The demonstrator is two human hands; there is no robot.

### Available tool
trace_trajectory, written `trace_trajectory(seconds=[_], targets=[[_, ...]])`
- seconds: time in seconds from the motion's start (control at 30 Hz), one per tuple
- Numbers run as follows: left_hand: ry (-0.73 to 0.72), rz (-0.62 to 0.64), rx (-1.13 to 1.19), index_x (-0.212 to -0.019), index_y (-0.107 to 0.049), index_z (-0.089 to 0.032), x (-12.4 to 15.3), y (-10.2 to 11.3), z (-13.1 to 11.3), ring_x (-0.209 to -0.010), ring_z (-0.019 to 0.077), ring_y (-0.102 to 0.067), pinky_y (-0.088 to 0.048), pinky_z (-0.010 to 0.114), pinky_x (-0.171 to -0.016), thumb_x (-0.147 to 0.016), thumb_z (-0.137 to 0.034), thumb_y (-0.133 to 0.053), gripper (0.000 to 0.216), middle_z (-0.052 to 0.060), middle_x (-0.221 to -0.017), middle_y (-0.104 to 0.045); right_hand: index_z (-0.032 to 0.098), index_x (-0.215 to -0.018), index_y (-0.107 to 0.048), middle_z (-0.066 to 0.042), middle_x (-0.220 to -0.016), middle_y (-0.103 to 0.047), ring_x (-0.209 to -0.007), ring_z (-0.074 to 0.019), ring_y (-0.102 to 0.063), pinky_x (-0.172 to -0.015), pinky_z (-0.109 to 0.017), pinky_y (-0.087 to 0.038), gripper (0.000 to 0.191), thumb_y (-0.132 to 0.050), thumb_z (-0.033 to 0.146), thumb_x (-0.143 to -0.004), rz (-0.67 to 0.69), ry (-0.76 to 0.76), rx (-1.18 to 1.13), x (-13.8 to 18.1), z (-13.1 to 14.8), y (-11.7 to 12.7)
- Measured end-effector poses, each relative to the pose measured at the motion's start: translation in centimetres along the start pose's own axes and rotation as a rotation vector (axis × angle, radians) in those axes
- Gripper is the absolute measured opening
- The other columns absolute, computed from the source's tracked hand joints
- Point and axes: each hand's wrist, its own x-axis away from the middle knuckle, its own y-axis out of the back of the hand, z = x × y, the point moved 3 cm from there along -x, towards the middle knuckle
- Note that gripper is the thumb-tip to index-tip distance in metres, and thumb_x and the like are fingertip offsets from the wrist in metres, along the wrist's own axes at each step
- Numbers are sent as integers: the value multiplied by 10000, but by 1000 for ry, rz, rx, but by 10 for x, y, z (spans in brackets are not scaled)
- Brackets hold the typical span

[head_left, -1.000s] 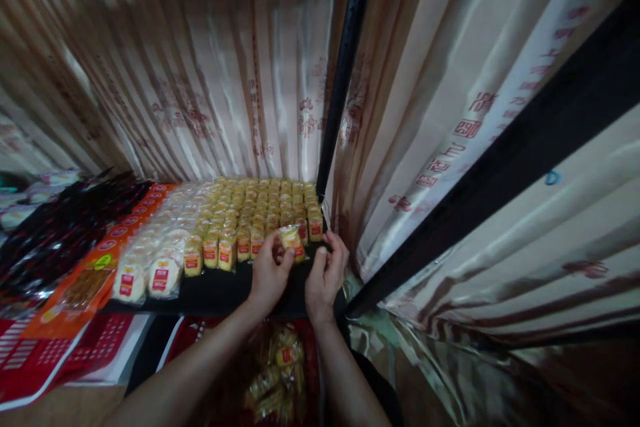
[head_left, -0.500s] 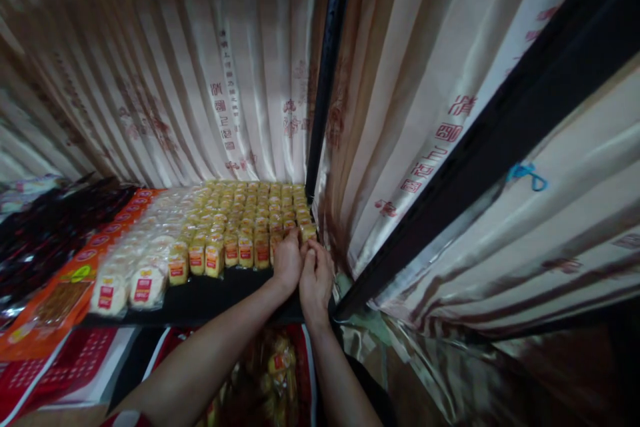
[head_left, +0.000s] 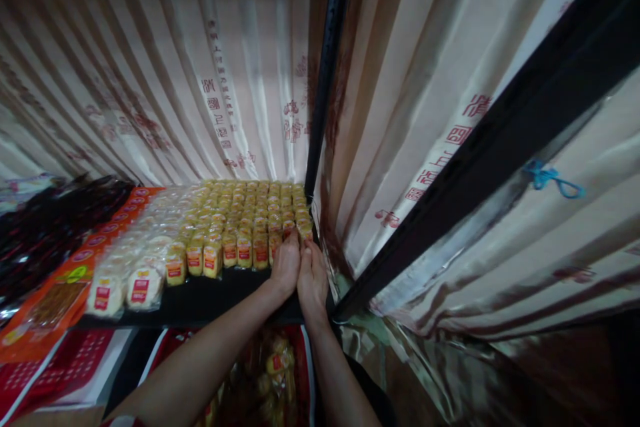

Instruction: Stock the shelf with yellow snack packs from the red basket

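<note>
Rows of small yellow snack packets [head_left: 240, 213] with red labels stand on a black shelf [head_left: 210, 297]. My left hand [head_left: 286, 265] and my right hand [head_left: 313, 275] sit side by side at the front right corner of these rows. Their fingers are closed together on a yellow packet [head_left: 305, 232] at the right end of the front row, which they mostly hide. Both forearms reach up from the bottom of the picture.
Round pale cakes in clear wrappers [head_left: 130, 280] lie left of the yellow rows, then orange packs [head_left: 65, 280] and dark packs [head_left: 40, 227]. A bag of yellow packets [head_left: 273, 373] sits below my arms. Striped satin curtains [head_left: 425, 113] and a black post [head_left: 325, 73] close the corner.
A second ago my left hand held a yellow packet up in front of the rows. Both hands have since moved forward and together, setting it into the front row's right end.
</note>
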Motion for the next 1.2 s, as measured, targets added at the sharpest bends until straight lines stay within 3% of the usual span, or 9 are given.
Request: trace_trajectory(seconds=[0.13, 0.3, 0.43, 0.57, 0.9, 1.2], targets=[[7, 24, 46, -1214, -509, -59, 10, 5, 4, -1032, 228, -603, -446, 348, -939, -821, -127, -412, 411, 167, -1138, -626, 91, -1189, -555, -151, -1253, -546, -1198, -214, -457, -1051, -383, -282, 539, -243, 409, -886, 16, -27, -11, -1, -1, 0], [50, 103, 232, -1092, -626, -144, 23, 12, 5, -1012, 190, -616, -441, 326, -959, -871, -211, -372, 343, 90, -1094, -667, 96, -1165, -575, -152, -1262, -530, -1202, -209, -448, -1052, -363, -279, 550, -253, 443, -884, 8, -21, -10, -1, -3, -2], [84, 106, 356, -1145, -602, -129, 28, 10, 7, -1124, 194, -556, -376, 347, -1035, -888, -291, -368, 383, 103, -1194, -615, 117, -1171, -576, -145, -1249, -536, -1197, -218, -443, -1051, -390, -275, 537, -252, 435, -884, -9, 1, 45, -2, -6, -4], [21, 141, 481, -1200, -562, -120, 25, 3, 9, -1233, 180, -462, -299, 361, -1098, -901, -322, -352, 416, 103, -1292, -539, 134, -1177, -573, -138, -1266, -510, -1197, -227, -432, -1037, -407, -291, 520, -259, 416, -872, -13, 39, 104, -3, -10, -6], [13, 100, 435, -1215, -556, -167, 29, 5, 6, -1279, 143, -404, -259, 353, -1123, -921, -307, -319, 403, 54, -1330, -508, 137, -1075, -613, -158, -1182, -519, -1081, -242, -502, -976, -432, -358, 458, -336, 429, -856, -12, 20, 26, -5, -12, -8], [29, 82, 477, -1213, -552, -133, 32, 0, 7, -1265, 151, -423, -277, 347, -1115, -917, -305, -334, 406, 86, -1323, -512, 107, -1081, -613, -167, -1135, -535, -1077, -248, -494, -977, -439, -357, 451, -343, 388, -852, -17, 72, 69, -7, -14, -6]])
